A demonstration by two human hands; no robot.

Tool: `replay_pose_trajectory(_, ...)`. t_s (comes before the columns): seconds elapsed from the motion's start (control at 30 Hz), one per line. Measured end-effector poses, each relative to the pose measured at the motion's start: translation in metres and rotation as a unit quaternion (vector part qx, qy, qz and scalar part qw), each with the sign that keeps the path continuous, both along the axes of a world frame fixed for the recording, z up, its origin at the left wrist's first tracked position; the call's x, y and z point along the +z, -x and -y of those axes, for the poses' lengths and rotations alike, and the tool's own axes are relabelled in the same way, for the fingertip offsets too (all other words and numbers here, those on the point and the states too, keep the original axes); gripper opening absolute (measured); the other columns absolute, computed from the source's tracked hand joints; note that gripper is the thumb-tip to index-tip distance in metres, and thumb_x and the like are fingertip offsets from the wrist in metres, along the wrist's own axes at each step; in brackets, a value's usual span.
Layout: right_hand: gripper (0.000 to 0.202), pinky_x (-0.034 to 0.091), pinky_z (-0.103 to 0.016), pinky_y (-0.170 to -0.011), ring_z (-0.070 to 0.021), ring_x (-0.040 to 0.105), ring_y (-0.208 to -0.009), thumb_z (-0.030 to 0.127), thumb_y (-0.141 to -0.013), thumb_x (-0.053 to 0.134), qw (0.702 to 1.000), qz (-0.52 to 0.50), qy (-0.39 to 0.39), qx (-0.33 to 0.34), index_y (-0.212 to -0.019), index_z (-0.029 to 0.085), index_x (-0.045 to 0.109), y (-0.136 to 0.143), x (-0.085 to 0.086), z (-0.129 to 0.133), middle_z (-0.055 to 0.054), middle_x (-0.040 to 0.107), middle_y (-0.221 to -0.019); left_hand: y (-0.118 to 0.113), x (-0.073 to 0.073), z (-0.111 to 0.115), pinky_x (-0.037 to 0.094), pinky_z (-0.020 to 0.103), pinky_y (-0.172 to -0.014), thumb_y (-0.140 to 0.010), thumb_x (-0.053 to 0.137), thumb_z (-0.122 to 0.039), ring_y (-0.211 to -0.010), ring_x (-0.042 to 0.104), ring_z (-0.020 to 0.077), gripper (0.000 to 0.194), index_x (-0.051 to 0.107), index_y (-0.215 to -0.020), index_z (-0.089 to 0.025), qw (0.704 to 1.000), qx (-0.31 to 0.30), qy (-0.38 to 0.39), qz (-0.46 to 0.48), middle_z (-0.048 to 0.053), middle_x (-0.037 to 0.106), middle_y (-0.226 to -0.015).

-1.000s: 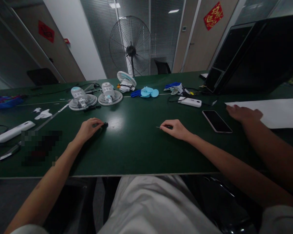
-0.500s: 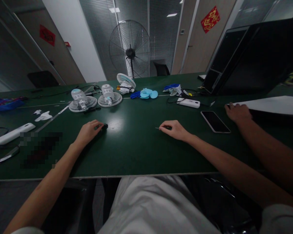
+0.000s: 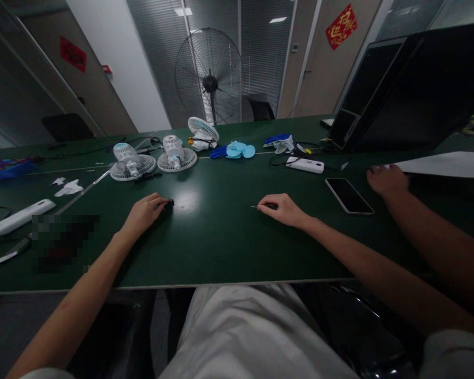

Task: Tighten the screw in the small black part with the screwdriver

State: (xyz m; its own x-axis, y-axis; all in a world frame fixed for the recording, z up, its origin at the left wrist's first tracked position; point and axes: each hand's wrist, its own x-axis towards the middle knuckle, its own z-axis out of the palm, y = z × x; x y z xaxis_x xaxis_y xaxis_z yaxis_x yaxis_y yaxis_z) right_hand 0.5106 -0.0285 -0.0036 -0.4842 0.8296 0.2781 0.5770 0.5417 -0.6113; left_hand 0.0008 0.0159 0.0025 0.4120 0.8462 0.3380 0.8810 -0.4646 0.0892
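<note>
My left hand (image 3: 145, 215) rests on the green table (image 3: 217, 247), its fingers closed on a small black object (image 3: 170, 203). To the right, my right hand (image 3: 282, 209) holds a thin tool (image 3: 254, 207), perhaps a screwdriver, whose narrow metal tip points left; its dark handle lies mostly within the fingers. A wide stretch of tabletop separates the two hands. Beyond my left hand sit two small white fans (image 3: 132, 166) (image 3: 177, 158). A phone (image 3: 348, 196) lies to the right of my right hand.
Another person's hand (image 3: 387, 180) rests by a white sheet (image 3: 450, 164) at the right. Farther back are a third fan (image 3: 203, 129), light-blue blades (image 3: 240, 150), blue-and-white gloves (image 3: 279, 143), a white power strip (image 3: 305, 165) and a black computer case (image 3: 418, 89). A white bar (image 3: 22, 217) lies left.
The view has shifted very slightly. The other person's hand has moved a little on the white sheet. My own hands hold nearly the same positions.
</note>
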Motion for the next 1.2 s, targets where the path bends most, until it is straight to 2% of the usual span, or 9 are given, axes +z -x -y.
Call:
replay_pose_trajectory(0.3, 0.028, 0.052, -0.033, -0.077, -0.0212, 0.07, -0.091, 0.044, -0.102, 0.061, 1.0, 0.006, 0.005, -0.004, -0.106, 0.021, 0.077, 0.0, 0.001, 0.001, -0.005, 0.076, -0.104, -0.004, 0.003, 0.0, 0.054, 0.036, -0.084, -0.1, 0.048, -0.036, -0.095, 0.068, 0.0259, 0.035, 0.075, -0.114, -0.019, 1.0, -0.008, 0.009, 0.011, 0.011, 0.069, -0.109)
replay_pose_trajectory(0.53, 0.027, 0.053, -0.034, -0.078, -0.0212, 0.07, -0.092, 0.043, -0.101, 0.061, 1.0, 0.004, 0.012, -0.003, -0.108, 0.021, 0.077, -0.001, 0.0, 0.001, -0.005, 0.076, -0.104, -0.006, -0.002, 0.002, 0.052, 0.043, -0.091, -0.099, 0.049, -0.032, -0.106, 0.063, 0.031, 0.033, 0.077, -0.112, -0.021, 0.999, 0.003, -0.046, -0.023, 0.013, 0.07, -0.111)
replay_pose_trajectory(0.8, 0.027, 0.052, -0.033, -0.077, -0.0205, 0.07, -0.089, 0.043, -0.101, 0.061, 1.0, -0.001, -0.007, 0.004, -0.106, 0.022, 0.077, 0.0, -0.004, -0.002, -0.004, 0.077, -0.101, -0.01, -0.001, 0.004, 0.053, 0.045, -0.093, -0.101, 0.043, -0.032, -0.103, 0.065, 0.0318, 0.039, 0.076, -0.117, -0.017, 0.999, 0.007, -0.044, -0.022, 0.016, 0.07, -0.109)
replay_pose_trajectory(1.0, 0.027, 0.052, -0.033, -0.076, -0.0208, 0.07, -0.089, 0.044, -0.101, 0.062, 1.0, -0.002, -0.013, 0.008, -0.107, 0.023, 0.078, -0.001, -0.009, -0.004, -0.004, 0.077, -0.102, -0.009, -0.004, 0.002, 0.053, 0.044, -0.095, -0.103, 0.041, -0.034, -0.105, 0.066, 0.0311, 0.04, 0.075, -0.116, -0.018, 0.999, 0.006, -0.046, -0.023, 0.016, 0.071, -0.111)
replay_pose_trajectory(1.2, 0.028, 0.053, -0.034, -0.078, -0.0207, 0.07, -0.091, 0.045, -0.101, 0.061, 1.0, -0.002, 0.0, 0.009, -0.109, 0.023, 0.077, -0.002, -0.007, -0.002, -0.004, 0.077, -0.104, -0.007, -0.005, 0.001, 0.053, 0.041, -0.095, -0.103, 0.042, -0.035, -0.104, 0.069, 0.0292, 0.039, 0.075, -0.116, -0.018, 0.999, 0.004, -0.037, -0.002, 0.015, 0.071, -0.113)
